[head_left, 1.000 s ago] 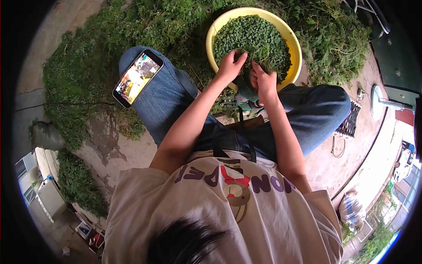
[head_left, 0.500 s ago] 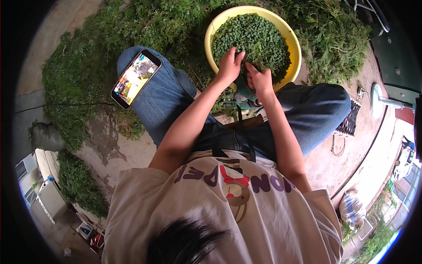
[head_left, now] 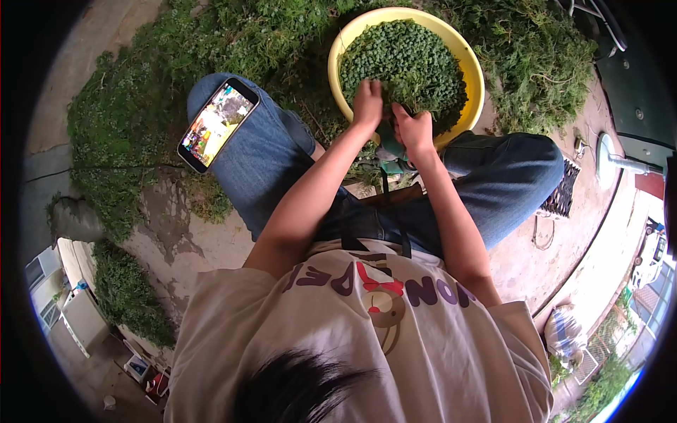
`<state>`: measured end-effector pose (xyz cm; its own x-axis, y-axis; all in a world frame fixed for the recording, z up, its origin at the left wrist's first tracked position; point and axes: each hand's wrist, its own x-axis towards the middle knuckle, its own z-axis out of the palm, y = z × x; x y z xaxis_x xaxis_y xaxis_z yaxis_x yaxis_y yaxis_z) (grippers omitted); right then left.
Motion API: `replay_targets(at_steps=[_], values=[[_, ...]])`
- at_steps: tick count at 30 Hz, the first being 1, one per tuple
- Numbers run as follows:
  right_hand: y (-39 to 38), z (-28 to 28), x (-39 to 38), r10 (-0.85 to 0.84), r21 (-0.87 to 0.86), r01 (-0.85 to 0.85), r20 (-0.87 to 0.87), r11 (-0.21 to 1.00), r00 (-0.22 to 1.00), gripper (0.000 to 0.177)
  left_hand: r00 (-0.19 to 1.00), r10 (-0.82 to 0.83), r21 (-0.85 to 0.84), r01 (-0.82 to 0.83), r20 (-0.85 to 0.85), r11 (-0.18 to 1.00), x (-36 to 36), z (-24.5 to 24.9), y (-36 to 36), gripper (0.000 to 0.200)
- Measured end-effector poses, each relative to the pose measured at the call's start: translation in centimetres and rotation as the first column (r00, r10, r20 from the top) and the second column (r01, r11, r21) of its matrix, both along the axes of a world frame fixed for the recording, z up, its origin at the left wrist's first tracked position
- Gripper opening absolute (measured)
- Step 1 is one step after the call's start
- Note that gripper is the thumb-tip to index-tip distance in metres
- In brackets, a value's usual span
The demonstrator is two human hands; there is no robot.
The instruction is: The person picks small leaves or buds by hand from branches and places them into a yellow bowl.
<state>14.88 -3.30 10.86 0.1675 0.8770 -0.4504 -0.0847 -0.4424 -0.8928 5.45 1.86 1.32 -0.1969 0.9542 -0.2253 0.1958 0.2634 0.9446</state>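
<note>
Small round blue-green berries or cones [head_left: 395, 53] fill a yellow basin [head_left: 475, 81], with feathery evergreen foliage [head_left: 416, 90] lying over them near my hands. At the basin's near side my right hand [head_left: 415, 131] is closed, its thumb pointing forward, around an evergreen sprig that is mostly hidden. Close beside it on the left, my left hand [head_left: 368, 106] reaches over the berries. Its fingers look curled together and slightly blurred, and what they hold cannot be seen. Dark green cloth [head_left: 389, 141] shows below and between the hands.
A lit phone [head_left: 218, 125] rests on my left knee. Cut evergreen branches [head_left: 134, 106] are heaped to the left and behind the basin, with another pile [head_left: 529, 63] at right. A pedestal-like white object [head_left: 606, 161] and a dark green panel [head_left: 638, 106] stand far right.
My left hand has shifted slightly and its fingers have curled inward. My right hand has moved a little left and up. The basin and phone stay in place.
</note>
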Motion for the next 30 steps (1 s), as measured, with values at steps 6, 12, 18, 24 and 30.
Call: replay_targets(at_steps=[6, 12, 18, 24, 30], values=[[0.1, -0.5, 1.6, -0.093, 0.118, 0.081, 0.095, 0.990, 0.991, 0.018, 0.806, 0.020, -0.303, 0.199, 0.591, 0.932, -3.0, 4.0, 1.5, 0.016], [0.4, 3.7, 2.0, -0.176, -0.017, 0.175, -0.150, 0.984, 0.973, 0.021, 0.919, 0.023, -0.261, 0.088, 0.395, 0.961, -1.2, 5.4, 1.5, 0.032], [0.5, 3.7, 2.1, -0.223, -0.035, 0.220, -0.184, 0.975, 0.957, 0.019, 0.981, -0.194, 0.077, 0.192, 0.028, 0.978, -1.0, 7.6, 0.3, 0.046], [0.5, 3.5, 2.0, -0.194, -0.044, 0.190, -0.153, 0.981, 0.969, 0.019, 0.905, -0.343, 0.130, 0.383, -0.250, 0.915, -0.7, 7.9, -0.1, 0.034], [-0.1, 2.9, 0.9, -0.093, -0.010, 0.092, -0.179, 0.996, 0.980, 0.022, 0.956, -0.144, 0.156, 0.188, -0.255, 0.970, -0.8, 6.6, 0.1, 0.035]])
